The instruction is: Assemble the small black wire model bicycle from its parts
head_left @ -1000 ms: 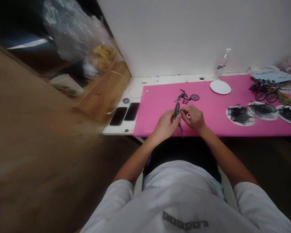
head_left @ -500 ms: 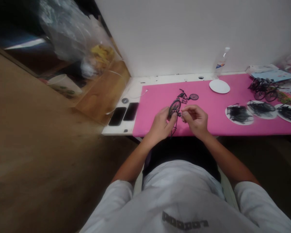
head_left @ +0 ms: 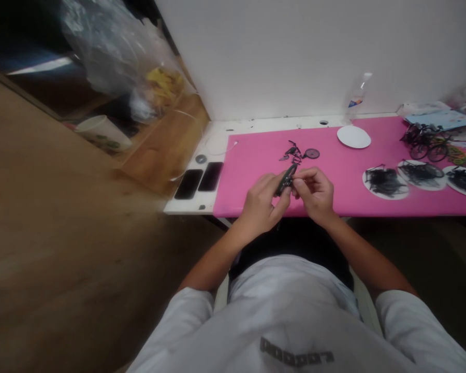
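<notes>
From where I stand, the small dark wheel (head_left: 286,180) is up in the person's hands, near the middle of the frame, tipped nearly edge-on. The left hand (head_left: 261,203) has it gripped between thumb and curled fingers, so the wheel sits at the upper right of that hand, just past its fingertips. The right hand (head_left: 317,192) comes in from the other side, its fingers bent and thumb and fingertips drawn close together beside the wheel's hub. I can't tell whether they have closed on anything; the spot is too small and partly hidden.

Just above the hands in the frame, some dark bicycle parts (head_left: 294,150) lie on the pink sheet (head_left: 252,155), with a loose wheel (head_left: 312,153) at their right end. Over at the right of the frame, a dark-filled plate (head_left: 386,196) sits well apart from the right hand.
</notes>
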`<state>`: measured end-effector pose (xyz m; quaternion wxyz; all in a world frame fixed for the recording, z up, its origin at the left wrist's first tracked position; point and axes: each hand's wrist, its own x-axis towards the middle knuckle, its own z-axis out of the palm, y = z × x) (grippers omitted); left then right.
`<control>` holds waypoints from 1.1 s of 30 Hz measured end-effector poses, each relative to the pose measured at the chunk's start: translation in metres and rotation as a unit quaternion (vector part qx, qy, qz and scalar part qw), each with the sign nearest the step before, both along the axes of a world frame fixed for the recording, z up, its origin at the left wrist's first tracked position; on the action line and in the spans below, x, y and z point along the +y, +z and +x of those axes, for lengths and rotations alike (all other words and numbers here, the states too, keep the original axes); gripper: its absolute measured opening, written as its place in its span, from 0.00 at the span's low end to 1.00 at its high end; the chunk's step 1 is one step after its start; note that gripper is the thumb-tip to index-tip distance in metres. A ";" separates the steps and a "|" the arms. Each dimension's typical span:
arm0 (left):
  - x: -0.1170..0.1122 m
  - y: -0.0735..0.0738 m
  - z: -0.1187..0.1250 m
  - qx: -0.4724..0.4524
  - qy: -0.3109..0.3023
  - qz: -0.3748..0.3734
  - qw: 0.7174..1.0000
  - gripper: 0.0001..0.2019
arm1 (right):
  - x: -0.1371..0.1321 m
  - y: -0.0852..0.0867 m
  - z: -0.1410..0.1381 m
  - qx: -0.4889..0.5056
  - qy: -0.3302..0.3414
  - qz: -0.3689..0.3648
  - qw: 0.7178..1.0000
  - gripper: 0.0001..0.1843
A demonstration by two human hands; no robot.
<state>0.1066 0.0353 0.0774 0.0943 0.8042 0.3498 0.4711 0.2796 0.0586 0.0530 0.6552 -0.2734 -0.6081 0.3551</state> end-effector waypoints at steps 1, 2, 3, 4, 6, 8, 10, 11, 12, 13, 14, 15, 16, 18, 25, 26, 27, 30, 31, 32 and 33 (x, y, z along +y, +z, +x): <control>0.000 0.000 0.000 0.002 0.002 -0.001 1.000 0.17 | 0.000 0.000 0.000 -0.001 0.000 -0.001 1.000 0.16; -0.001 0.000 0.000 0.005 0.005 -0.002 1.000 0.17 | -0.001 0.000 0.000 -0.003 0.000 -0.004 1.000 0.17; -0.001 0.001 0.000 0.008 0.008 -0.003 1.000 0.17 | -0.001 -0.001 0.000 -0.006 0.000 -0.007 1.000 0.17; -0.001 0.001 0.000 0.011 0.010 -0.003 1.000 0.17 | 0.000 -0.001 0.000 -0.008 0.001 -0.009 1.000 0.18; -0.001 0.001 0.000 0.015 0.010 -0.001 1.000 0.17 | 0.001 -0.003 0.000 -0.008 0.006 -0.006 1.000 0.18; -0.001 0.001 0.000 0.016 0.007 0.003 1.000 0.17 | 0.002 -0.005 0.000 -0.001 0.015 0.004 1.000 0.18; -0.001 0.000 0.000 0.016 0.006 0.008 1.000 0.16 | 0.003 -0.006 -0.001 0.005 0.021 0.012 1.000 0.18; -0.001 0.000 0.000 0.016 0.007 0.009 1.000 0.16 | 0.003 -0.007 -0.002 0.005 0.022 0.012 1.000 0.19; -0.001 0.000 0.000 0.017 0.007 0.010 1.000 0.16 | 0.003 -0.007 -0.002 0.005 0.023 0.011 1.000 0.19; -0.001 0.000 0.000 0.019 0.008 0.011 1.000 0.16 | 0.003 -0.007 -0.002 0.005 0.023 0.010 1.000 0.19; -0.001 0.000 0.000 0.020 0.009 0.011 1.000 0.16 | 0.003 -0.007 -0.002 0.008 0.025 0.009 1.000 0.20; -0.001 0.000 0.000 0.022 0.010 0.011 1.000 0.16 | 0.003 -0.007 -0.003 0.011 0.028 0.007 1.000 0.20; -0.001 0.001 0.000 0.024 0.011 0.012 1.000 0.16 | 0.003 -0.006 -0.003 0.014 0.031 0.005 0.999 0.20; -0.001 0.001 -0.001 0.029 0.013 0.011 0.999 0.16 | 0.003 -0.007 -0.003 0.015 0.032 0.001 0.999 0.20; 0.000 -0.001 0.000 0.029 0.030 0.017 0.999 0.16 | 0.002 -0.006 -0.002 0.007 0.012 0.034 0.999 0.10; 0.000 -0.001 0.001 0.028 0.041 0.018 0.999 0.16 | 0.001 -0.005 -0.001 -0.004 0.003 0.035 0.999 0.10; 0.000 -0.002 0.001 0.028 0.054 0.020 0.998 0.17 | 0.000 -0.004 0.000 -0.017 -0.005 0.036 0.999 0.10; 0.001 -0.003 0.001 0.035 0.090 0.026 0.995 0.17 | 0.000 -0.002 0.001 -0.068 -0.033 0.058 0.995 0.12; 0.001 -0.004 0.001 0.039 0.099 0.030 0.994 0.17 | 0.000 -0.003 0.002 -0.084 -0.050 0.070 0.993 0.12; 0.001 -0.004 0.001 0.042 0.106 0.035 0.993 0.17 | 0.001 -0.003 0.002 -0.098 -0.071 0.084 0.989 0.11; 0.002 -0.005 0.001 0.045 0.112 0.039 0.992 0.16 | 0.002 -0.004 0.002 -0.112 -0.092 0.097 0.985 0.10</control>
